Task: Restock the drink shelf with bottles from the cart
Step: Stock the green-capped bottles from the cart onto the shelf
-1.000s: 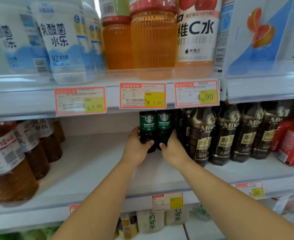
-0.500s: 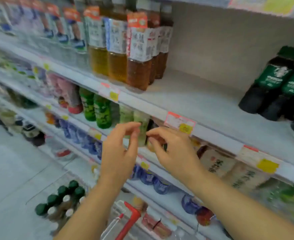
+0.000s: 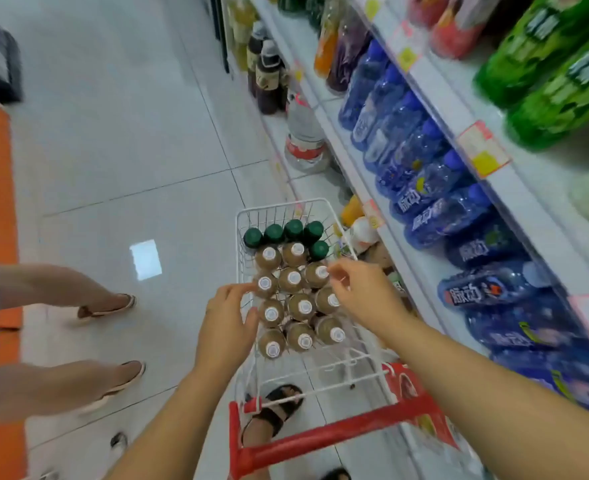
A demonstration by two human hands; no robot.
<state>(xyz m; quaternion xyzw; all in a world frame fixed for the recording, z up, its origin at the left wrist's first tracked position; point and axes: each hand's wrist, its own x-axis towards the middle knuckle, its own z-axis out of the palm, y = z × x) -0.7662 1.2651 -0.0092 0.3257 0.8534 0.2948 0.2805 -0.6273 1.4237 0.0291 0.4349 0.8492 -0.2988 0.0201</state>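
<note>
**Inspector:** What has changed since the last check?

**Clerk:** A second ago both hands were up at the drink shelf (image 3: 528,202), to the cart's right, setting two green-labelled bottles in place. They have let go and come down over the cart (image 3: 282,202).

**Inspector:** State of the hands?

**Clerk:** The left hand (image 3: 229,327) is at the cart's left edge, fingers spread, thumb just beside one of the white-capped bottles (image 3: 294,278). The right hand (image 3: 362,296) is over the cart's middle, fingers loosely bent above another cap (contact cannot be confirmed). Neither holds anything.

**Inspector:** Stock remaining?

**Clerk:** White-capped bottles fill the cart's middle and near part. Five green-capped bottles (image 3: 293,229) stand at its far end.

**Inspector:** Finding?

**Clerk:** One placement is complete and the next pick is beginning. In my judgement the task is well short of done, since the cart is largely full.
</note>
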